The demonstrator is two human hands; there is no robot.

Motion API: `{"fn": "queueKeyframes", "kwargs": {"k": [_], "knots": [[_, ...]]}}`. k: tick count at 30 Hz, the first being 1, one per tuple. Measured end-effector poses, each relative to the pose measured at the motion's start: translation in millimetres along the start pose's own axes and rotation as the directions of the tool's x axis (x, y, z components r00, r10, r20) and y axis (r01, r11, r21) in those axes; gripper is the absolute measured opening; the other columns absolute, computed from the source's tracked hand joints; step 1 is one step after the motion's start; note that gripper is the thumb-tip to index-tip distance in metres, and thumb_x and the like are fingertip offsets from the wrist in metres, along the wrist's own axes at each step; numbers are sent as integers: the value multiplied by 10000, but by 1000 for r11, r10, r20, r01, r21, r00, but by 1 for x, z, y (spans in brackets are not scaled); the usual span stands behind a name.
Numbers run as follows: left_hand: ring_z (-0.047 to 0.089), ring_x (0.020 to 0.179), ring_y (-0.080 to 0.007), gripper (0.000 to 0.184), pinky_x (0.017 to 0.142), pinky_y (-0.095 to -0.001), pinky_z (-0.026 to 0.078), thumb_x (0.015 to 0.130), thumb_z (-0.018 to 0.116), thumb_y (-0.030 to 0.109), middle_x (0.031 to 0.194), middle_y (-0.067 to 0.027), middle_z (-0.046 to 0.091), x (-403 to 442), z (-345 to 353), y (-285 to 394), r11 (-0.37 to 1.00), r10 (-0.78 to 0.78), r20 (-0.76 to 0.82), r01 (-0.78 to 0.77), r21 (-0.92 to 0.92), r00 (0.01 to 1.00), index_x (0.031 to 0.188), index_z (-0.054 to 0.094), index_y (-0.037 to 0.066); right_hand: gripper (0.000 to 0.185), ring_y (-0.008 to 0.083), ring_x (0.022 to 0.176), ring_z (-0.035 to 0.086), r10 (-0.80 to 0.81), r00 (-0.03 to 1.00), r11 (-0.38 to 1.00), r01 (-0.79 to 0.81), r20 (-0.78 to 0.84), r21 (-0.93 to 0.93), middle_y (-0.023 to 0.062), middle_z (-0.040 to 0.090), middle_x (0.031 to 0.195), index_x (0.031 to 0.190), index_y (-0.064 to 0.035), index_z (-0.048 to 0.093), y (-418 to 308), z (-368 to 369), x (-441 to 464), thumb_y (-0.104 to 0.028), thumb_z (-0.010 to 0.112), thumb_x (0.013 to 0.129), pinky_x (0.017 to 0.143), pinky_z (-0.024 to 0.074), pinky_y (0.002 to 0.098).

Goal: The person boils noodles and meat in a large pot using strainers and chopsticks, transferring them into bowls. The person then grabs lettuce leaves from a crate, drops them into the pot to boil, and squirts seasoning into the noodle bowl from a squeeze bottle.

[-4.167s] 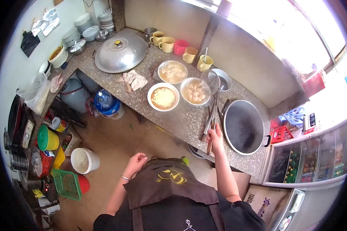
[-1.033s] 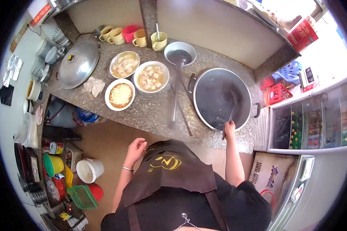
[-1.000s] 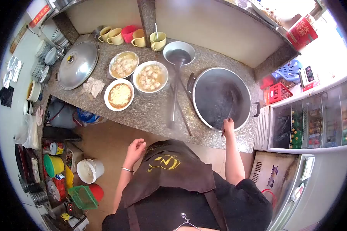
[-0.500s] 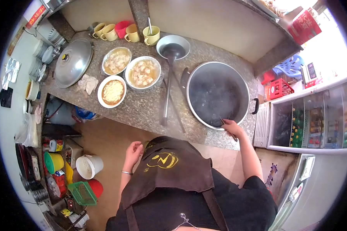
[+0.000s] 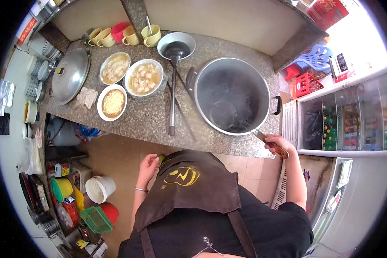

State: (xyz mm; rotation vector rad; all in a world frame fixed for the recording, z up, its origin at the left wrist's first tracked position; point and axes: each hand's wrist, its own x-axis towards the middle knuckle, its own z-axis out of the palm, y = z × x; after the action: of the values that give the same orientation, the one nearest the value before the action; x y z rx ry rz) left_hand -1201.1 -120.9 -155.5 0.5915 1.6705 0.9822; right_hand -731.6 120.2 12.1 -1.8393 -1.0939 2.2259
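Food bowls point(image 5: 100, 104): 3; coloured mugs point(image 5: 152, 39): 5; pot point(image 5: 258, 84): 1. Right hand point(image 5: 277, 143) wrapped round utensil point(image 5: 261, 136) handle; head probably at 10 o'clock, steam-blurred. Left hand point(image 5: 148, 165) empty, half-curled.

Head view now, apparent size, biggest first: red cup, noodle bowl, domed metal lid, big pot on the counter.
1. Big pot
2. Domed metal lid, seen at a slant
3. Noodle bowl
4. Red cup

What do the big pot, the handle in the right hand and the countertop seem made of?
Pot: metal, perhaps aluminium, judging by its dull silvery look. Handle: probably wood, being smooth and reddish brown. Countertop: apparently polished stone, perhaps granite, given the speckles and faint sheen.
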Motion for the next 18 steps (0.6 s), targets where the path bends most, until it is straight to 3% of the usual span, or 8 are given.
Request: {"fn": "queueKeyframes", "kwargs": {"k": [4,9,11,13,14,15,16,18], "knots": [[596,704,-117,266,586,-236,468,875,591,195,855,-43,600,0,-9,-12,1000,1,6,-1,10,1000,1092,546,49,184,83,424,413,-75,996,973,83,-45,216,53,507,683,954,-66,480,11,-8,-17,-229,513,875,363,324,202],[599,697,-119,274,587,-241,473,874,593,198,860,-51,605,-9,-15,-6,1000,17,-14,-17,10,1000,1094,543,43,200,78,428,419,-188,980,936,201,-72,290,41,501,682,992,-74,477,-1,-6,-11,-230,517,874,366,324,200],[600,698,-120,274,594,-242,475,874,593,196,860,-52,604,-15,-11,5,997,37,-16,-36,73,999,1095,541,44,227,85,439,430,-299,921,947,319,-251,41,36,490,663,1060,-85,499,-6,-2,1,-214,513,874,406,359,210],[598,701,-120,274,596,-241,476,873,594,194,858,-52,603,-12,-9,-2,998,34,-21,-33,54,999,1095,541,43,363,142,498,512,-360,896,933,346,-259,-100,82,558,708,1167,-36,503,-7,-9,32,-180,541,835,444,418,258],[597,704,-119,274,598,-241,476,872,594,192,856,-52,603,-11,-7,-7,999,24,-12,-23,40,1000,1096,541,43,428,185,569,556,-601,740,739,370,-303,-563,120,586,748,1203,-25,489,2,-18,59,-175,556,807,520,456,294],[597,704,-119,274,598,-241,476,872,594,192,856,-52,603,-10,-6,-13,999,22,-11,-21,41,1000,1096,541,43,494,228,639,600,-804,559,385,234,-200,-893,158,614,787,1239,-15,475,7,-24,77,-170,571,779,596,493,330],[595,703,-118,275,596,-239,476,871,595,192,851,-51,603,-10,-5,-19,1000,16,-27,-16,4,999,1094,543,41,494,228,639,600,-803,561,386,233,-201,-892,158,614,787,1239,-15,475,6,-24,83,-170,571,779,596,493,330],[592,703,-117,275,595,-238,475,869,596,191,846,-50,602,-15,-2,-26,999,8,-48,-10,-38,999,1093,544,39,552,284,760,623,-645,705,461,53,-294,-886,218,626,878,1248,13,465,4,-21,96,-153,583,734,713,497,374]]}}
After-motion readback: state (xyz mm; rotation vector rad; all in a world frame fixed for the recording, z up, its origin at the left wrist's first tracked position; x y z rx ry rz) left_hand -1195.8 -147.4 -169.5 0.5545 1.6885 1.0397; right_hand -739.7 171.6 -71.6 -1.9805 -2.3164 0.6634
